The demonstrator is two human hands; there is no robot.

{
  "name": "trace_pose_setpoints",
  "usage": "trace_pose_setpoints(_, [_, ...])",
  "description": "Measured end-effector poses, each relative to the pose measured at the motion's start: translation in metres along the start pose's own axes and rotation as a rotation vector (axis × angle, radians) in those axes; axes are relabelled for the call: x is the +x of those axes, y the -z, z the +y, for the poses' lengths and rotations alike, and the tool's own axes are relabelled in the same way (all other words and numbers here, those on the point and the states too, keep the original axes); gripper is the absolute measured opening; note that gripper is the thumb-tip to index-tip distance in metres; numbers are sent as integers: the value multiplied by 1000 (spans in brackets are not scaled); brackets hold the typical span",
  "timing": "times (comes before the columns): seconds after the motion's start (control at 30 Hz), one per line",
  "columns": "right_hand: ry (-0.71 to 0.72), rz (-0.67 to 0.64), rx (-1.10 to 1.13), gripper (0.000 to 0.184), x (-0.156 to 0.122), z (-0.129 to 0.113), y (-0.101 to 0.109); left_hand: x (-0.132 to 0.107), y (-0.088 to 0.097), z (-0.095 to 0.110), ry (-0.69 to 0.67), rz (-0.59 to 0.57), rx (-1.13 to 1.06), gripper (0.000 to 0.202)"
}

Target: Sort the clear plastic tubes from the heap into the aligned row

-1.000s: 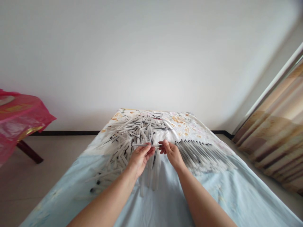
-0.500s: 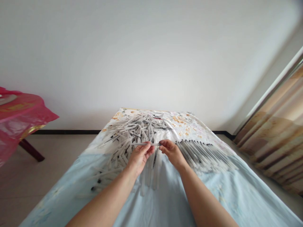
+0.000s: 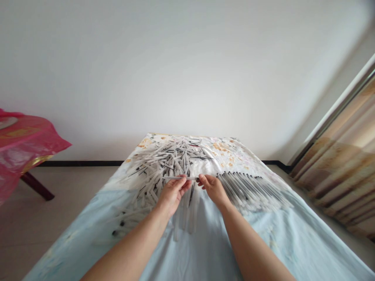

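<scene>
Between my two hands a slim whitish pen (image 3: 191, 178) lies level, its dark end toward the right. My left hand (image 3: 173, 192) pinches its barrel between thumb and fingers. At the dark end, the thumb and fingers of my right hand (image 3: 215, 190) are closed on the pen. A loose, tangled pile of whitish tubes and thin black pieces (image 3: 172, 160) spreads beyond and to the left of my left hand. Just right of my right hand, finished-looking pens (image 3: 252, 191) lie side by side in a slanted row, dark ends away from me.
A flowered white and light blue cloth (image 3: 205, 253) covers the table. More tubes with dark ends (image 3: 121, 224) lie at its left. A red plastic-covered table (image 3: 32, 144) stands at far left. A patterned curtain (image 3: 348, 164) hangs at right, and a white wall (image 3: 187, 78) rises behind.
My right hand has shifted very slightly at the pen's dark end, its fingers closing in more. My left hand and the pen stay nearly in place.
</scene>
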State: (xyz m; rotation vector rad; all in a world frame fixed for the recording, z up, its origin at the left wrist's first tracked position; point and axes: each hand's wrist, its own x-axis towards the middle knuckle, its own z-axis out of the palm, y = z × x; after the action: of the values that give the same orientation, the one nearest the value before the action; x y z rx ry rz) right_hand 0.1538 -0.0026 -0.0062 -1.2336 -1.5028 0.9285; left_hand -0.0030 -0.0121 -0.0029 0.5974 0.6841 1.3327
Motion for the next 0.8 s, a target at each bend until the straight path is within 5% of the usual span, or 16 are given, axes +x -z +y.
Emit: trace_pose_setpoints(0.8, [60, -22, -96, 39, -6, -8, -5, -2, -3, 2, -36, -30, 130, 24])
